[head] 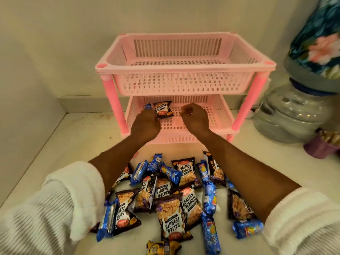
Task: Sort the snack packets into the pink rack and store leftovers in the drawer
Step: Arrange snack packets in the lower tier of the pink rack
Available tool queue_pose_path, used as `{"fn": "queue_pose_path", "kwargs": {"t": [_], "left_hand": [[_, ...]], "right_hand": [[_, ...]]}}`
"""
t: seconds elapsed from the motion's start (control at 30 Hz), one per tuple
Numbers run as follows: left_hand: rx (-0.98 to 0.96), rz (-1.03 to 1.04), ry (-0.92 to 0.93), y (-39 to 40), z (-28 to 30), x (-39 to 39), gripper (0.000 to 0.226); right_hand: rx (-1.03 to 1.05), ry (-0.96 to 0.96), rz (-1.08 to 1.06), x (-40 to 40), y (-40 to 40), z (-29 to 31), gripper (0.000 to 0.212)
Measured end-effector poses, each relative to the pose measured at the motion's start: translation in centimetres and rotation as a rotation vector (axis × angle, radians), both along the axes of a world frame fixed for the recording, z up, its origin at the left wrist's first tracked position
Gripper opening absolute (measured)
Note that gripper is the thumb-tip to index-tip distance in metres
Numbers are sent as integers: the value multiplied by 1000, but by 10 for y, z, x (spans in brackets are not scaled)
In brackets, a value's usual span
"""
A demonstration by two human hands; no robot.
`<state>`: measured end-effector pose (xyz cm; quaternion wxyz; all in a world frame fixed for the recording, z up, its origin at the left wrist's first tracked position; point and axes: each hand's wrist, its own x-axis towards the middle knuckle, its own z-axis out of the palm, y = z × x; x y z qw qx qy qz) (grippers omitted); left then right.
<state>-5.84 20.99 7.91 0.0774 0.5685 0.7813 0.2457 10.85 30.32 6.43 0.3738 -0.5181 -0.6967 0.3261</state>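
The pink two-tier rack point(184, 68) stands at the back of the white counter, and its top basket holds nothing. In the lower basket point(217, 115) a dark salted peanuts packet point(163, 110) leans upright. My left hand point(145, 125) reaches into that basket and grips a blue biscuit packet point(147, 107), right beside the peanuts packet. My right hand point(195, 117) is over the basket's middle, its fingers curled with nothing visible in them. A pile of several peanuts packets point(173, 216) and blue biscuit packets point(209, 196) lies on the counter between my forearms.
A yellow packet point(163, 248) lies at the near edge of the pile. To the right of the rack stand a grey water jug point(294, 115) with a floral cover and a purple cup point(320, 147). Walls close in at the left and behind.
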Motion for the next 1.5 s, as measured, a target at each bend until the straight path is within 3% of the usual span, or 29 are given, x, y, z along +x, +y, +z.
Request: {"fn": "queue_pose_path", "kwargs": {"t": [0.13, 0.3, 0.47, 0.57, 0.7, 1.23, 1.5], "left_hand": [[94, -52, -113, -49, -3, 30, 20], [-123, -124, -191, -77, -34, 63, 19], [-381, -103, 35, -80, -67, 102, 52], [-470, -68, 162, -77, -81, 118, 61], [-585, -19, 190, -70, -94, 133, 68], [-375, 106, 22, -58, -93, 159, 54], [-186, -17, -236, -67, -90, 149, 55]], "right_hand": [[185, -9, 53, 51, -55, -6, 11], [191, -202, -13, 115, -96, -32, 15], [-8, -526, -12, 149, -116, -50, 49], [-158, -562, 9, 154, -124, -59, 62], [-204, -454, 100, 159, -127, -69, 74], [-335, -575, 108, 152, -93, -78, 80], [-367, -467, 28, 157, -87, -80, 56]]}}
